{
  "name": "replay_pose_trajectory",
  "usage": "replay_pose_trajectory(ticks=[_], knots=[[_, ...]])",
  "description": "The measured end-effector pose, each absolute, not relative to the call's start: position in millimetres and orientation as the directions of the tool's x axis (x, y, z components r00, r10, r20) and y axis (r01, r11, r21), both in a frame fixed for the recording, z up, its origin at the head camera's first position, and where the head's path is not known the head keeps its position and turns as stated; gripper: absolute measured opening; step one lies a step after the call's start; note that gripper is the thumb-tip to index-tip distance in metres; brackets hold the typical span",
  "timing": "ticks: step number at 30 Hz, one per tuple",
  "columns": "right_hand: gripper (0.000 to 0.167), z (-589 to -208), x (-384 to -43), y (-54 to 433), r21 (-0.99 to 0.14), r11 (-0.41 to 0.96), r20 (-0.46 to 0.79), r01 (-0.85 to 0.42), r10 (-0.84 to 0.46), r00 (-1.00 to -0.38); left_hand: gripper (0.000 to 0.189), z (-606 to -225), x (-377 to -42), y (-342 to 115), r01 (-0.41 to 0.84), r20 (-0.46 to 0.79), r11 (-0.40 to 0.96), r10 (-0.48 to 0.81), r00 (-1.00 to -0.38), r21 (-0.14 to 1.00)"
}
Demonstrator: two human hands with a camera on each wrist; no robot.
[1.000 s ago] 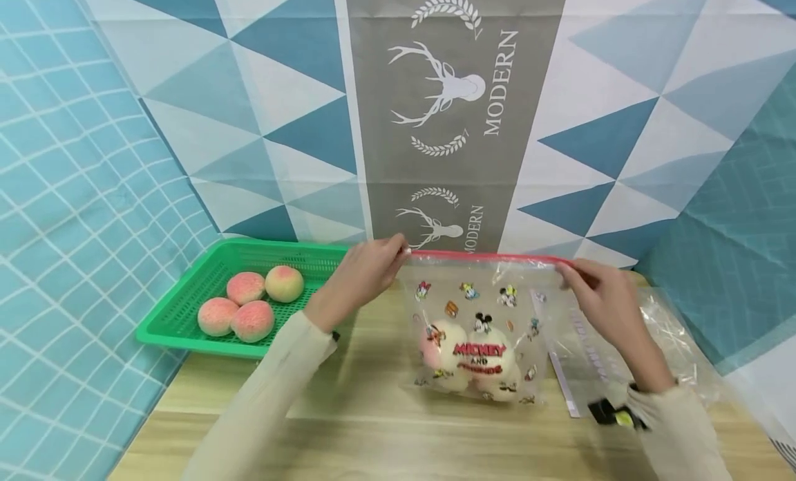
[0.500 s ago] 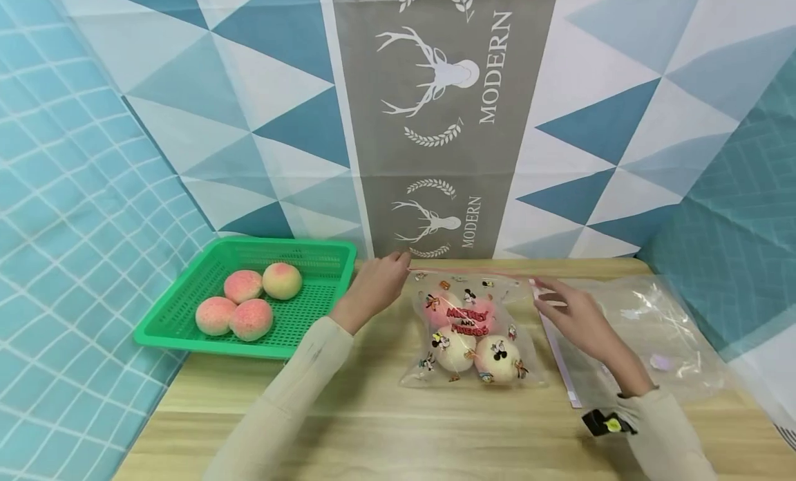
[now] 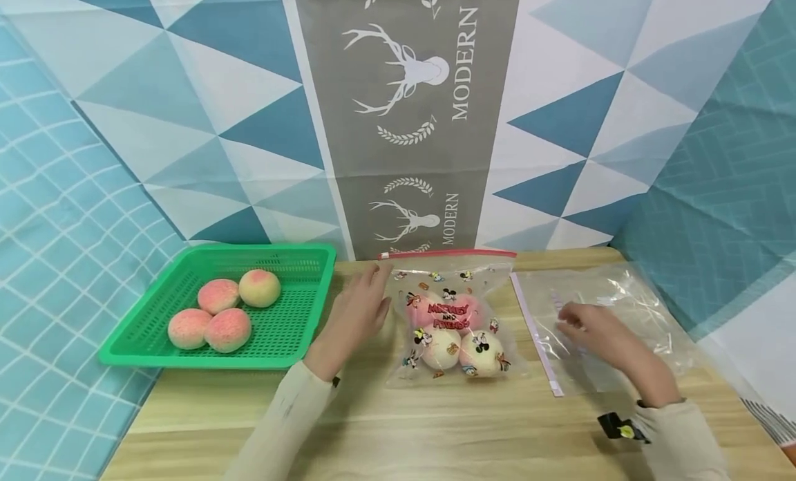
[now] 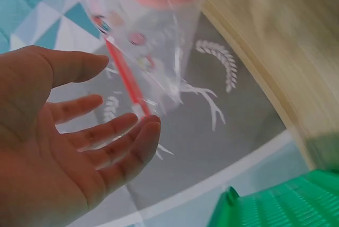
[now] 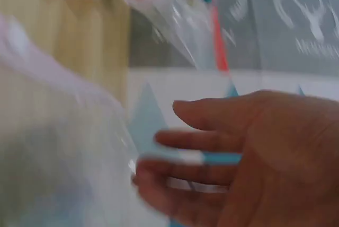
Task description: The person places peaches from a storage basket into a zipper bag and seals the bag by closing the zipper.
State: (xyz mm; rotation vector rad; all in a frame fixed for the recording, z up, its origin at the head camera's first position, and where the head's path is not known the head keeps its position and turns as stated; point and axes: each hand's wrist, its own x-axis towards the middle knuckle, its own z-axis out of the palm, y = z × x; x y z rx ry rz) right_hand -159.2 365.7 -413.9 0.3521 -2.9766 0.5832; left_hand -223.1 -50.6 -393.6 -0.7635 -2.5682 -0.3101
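A clear zip bag (image 3: pixel 444 318) with cartoon prints and a red zip strip (image 3: pixel 460 252) lies mid-table, holding several peaches (image 3: pixel 441 347). My left hand (image 3: pixel 357 312) is beside its upper left corner, fingers extended; in the left wrist view the fingertips (image 4: pixel 151 126) overlap the strip's end, and I cannot tell whether they touch. My right hand (image 3: pixel 603 336) hovers over a second clear bag (image 3: pixel 622 291) with a lilac strip (image 3: pixel 537 336), which lies flat on the right. Nothing shows between its loosely bent fingers (image 5: pixel 201 141) in the right wrist view.
A green plastic basket (image 3: pixel 282 363) with several peaches (image 3: pixel 229 330) stands on the left of the wooden table (image 3: pixel 423 432). A patterned cloth (image 3: pixel 410 142) hangs behind, and tiled blue cloth (image 3: pixel 56 260) covers the left side.
The bag of peaches, held up by its top edge at first, now lies on the table. Both hands have let go of it; the right has drawn away over the second bag.
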Motion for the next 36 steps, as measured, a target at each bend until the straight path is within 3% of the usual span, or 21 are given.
replay_pose_trajectory(ticks=[4, 7, 12, 20, 25, 27, 32, 36], knots=[[0.033, -432, -158, 337, -0.297, 0.941, 0.0, -0.163, -0.171, -0.985, 0.048, -390, -205, -50, 0.612, 0.502, 0.788, 0.506, -0.701, 0.06], [0.031, -440, -156, 327, -0.281, 0.952, -0.034, -0.123, -0.138, -0.99, 0.046, -387, -193, -51, 0.633, 0.504, 0.772, 0.525, -0.686, 0.059], [0.018, -439, -158, 335, -0.281, 0.949, -0.021, -0.143, -0.155, -0.988, 0.045, -380, -178, -51, 0.668, 0.508, 0.742, 0.553, -0.661, 0.062], [0.02, -417, -155, 362, -0.339, 0.921, 0.082, -0.191, -0.173, -0.981, 0.042, -366, -164, -53, 0.733, 0.553, 0.676, 0.583, -0.595, 0.075], [0.016, -380, -137, 379, -0.402, 0.9, 0.136, -0.169, -0.124, -0.983, 0.037, -360, -156, -52, 0.759, 0.574, 0.647, 0.594, -0.564, 0.076], [0.017, -366, -125, 384, -0.484, 0.859, 0.147, -0.169, -0.111, -0.983, 0.035, -358, -153, -51, 0.77, 0.578, 0.634, 0.603, -0.551, 0.073], [0.015, -340, -101, 394, -0.633, 0.741, 0.23, -0.224, -0.097, -0.968, 0.033, -357, -148, -46, 0.796, 0.569, 0.6, 0.627, -0.531, 0.082], [0.013, -331, -89, 392, -0.688, 0.673, 0.244, -0.27, -0.137, -0.96, 0.03, -356, -143, -41, 0.811, 0.53, 0.578, 0.663, -0.528, 0.086]])
